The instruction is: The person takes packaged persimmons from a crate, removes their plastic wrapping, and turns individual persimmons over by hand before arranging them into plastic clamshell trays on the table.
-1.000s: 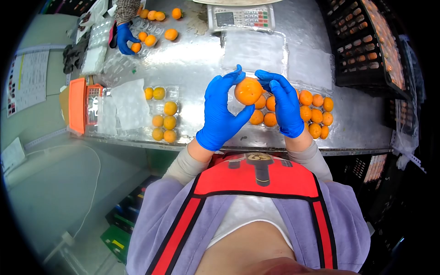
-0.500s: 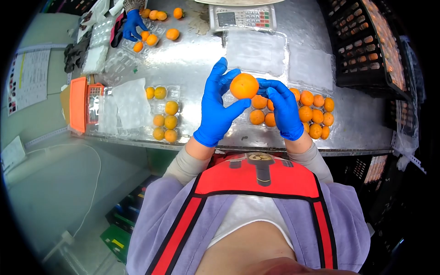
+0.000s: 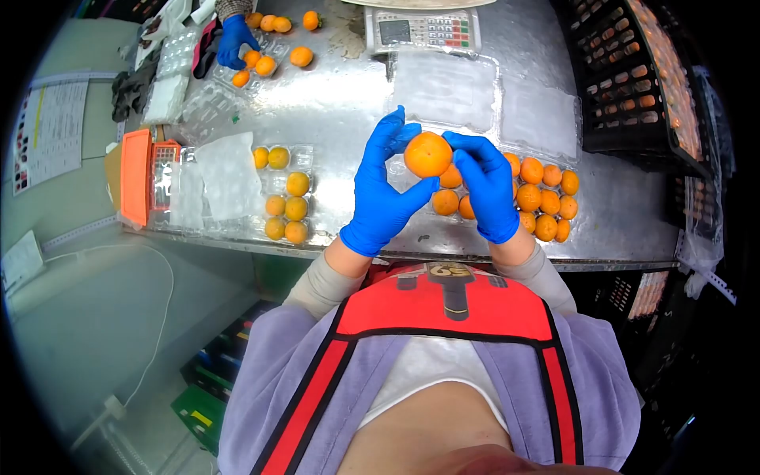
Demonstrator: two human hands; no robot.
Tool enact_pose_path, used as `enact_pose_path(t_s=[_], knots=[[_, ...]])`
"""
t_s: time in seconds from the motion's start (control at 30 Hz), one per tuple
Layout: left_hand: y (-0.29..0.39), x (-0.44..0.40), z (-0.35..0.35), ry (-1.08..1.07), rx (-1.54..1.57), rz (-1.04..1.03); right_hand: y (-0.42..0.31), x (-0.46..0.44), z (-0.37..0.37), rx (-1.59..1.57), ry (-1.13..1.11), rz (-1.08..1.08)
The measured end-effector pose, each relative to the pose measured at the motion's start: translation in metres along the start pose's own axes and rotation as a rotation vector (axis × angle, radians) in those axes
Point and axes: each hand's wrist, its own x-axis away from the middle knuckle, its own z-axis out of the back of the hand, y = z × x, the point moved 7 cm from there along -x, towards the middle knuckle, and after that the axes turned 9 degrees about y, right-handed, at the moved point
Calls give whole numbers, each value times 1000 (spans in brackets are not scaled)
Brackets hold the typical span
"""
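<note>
While the fruit [image 3: 428, 154] is held above the desk [image 3: 340, 111] | left hand [image 3: 376, 190] grip: curled round it | right hand [image 3: 492, 190] grip: holding its side | risk: uneven pressure could drop it, bruising packed fruits [image 3: 529, 198]

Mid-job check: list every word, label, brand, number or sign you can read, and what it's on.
No text reads for certain.
Red fabric apron: gold digit-like mark, unclear.
White rectangular scale: key markings too small.
White printed wall sheet: too small.
Green plastic crate: yellow patch, nothing legible.
</note>
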Motion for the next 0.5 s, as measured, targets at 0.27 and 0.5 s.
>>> enact_pose_path(t_s=[0.27,0.5], knots=[[4,2,-2,-31,-104,-68,12,-5,15,-132,41,-126],[-2,11,-46,-159,-623,-369,-5,22,27,502,75,384]])
